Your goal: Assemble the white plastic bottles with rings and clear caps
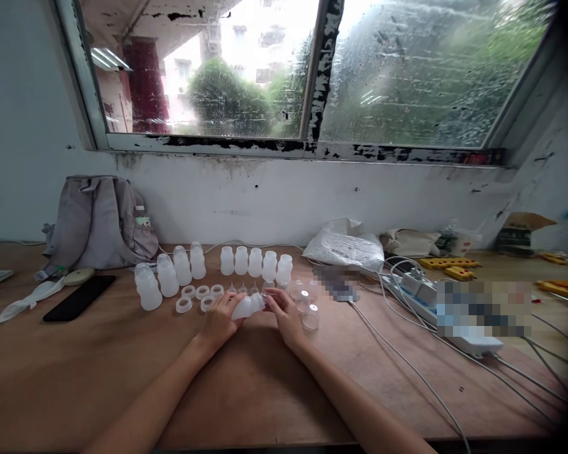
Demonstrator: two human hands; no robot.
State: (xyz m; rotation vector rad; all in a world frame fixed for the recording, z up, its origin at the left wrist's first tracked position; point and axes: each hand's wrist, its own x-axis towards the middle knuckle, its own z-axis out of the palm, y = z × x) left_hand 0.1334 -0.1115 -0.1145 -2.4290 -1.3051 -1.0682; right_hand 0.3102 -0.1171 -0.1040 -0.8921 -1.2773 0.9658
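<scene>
My left hand [223, 317] is wrapped round a frosted white baby bottle [247, 306], tilted on its side with its neck to the right. At that neck, the fingers of my right hand [284, 313] pinch the top end; whether a cap or a teat sits there is too small to tell. Just beyond my hands lie several white collar rings [184, 305] and a few clear teats [231, 287]. Clear domed caps [310, 318] stand beside my right hand. Several open bottles [241, 260] form a row behind, and capped bottles [147, 287] stand to the left.
At left are a grey backpack [97, 221], a black phone [79, 298] and a white strap-like item [31, 301]. A silvery plastic bag [344, 245] lies by the wall. On the right, a power strip [473, 340] trails cables across the wooden table [246, 403], near yellow tools [449, 263].
</scene>
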